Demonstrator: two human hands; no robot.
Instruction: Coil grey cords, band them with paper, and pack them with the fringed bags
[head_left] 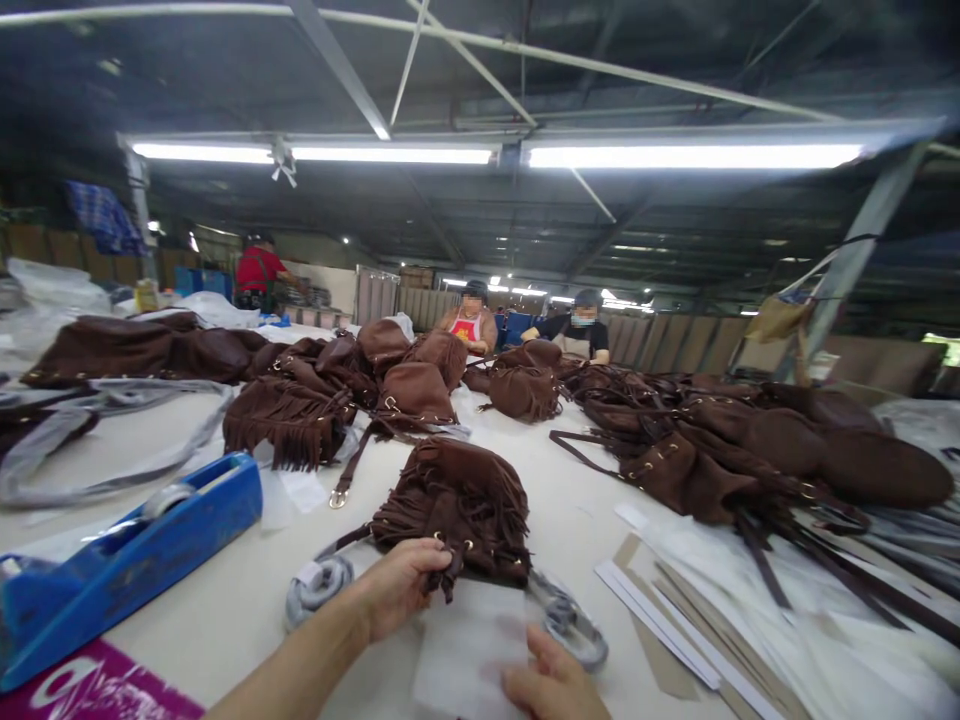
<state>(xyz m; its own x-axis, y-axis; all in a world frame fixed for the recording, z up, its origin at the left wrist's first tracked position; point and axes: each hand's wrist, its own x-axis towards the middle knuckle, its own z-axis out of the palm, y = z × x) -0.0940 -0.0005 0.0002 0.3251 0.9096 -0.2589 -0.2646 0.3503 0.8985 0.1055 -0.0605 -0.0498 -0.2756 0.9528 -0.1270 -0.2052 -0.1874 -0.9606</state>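
Observation:
A brown suede bag with fringe (457, 505) lies on the white table (225, 590) right in front of me. My left hand (397, 585) has its fingers closed on the bag's near edge by the fringe. My right hand (551, 680) rests low at the frame's bottom edge on a white sheet of paper (465, 650) that lies under the bag's front; its fingers are partly cut off. A grey wrapped strap (322, 583) curls out from under the bag on the left, and another grey loop (574, 625) on the right.
A blue tape dispenser (120, 560) sits at my left. Piles of brown fringed bags (322, 390) and brown bags with straps (750, 450) cover the table's middle and right. Card and paper strips (675, 620) lie right. Two people (525, 330) work at the far side; another stands far left.

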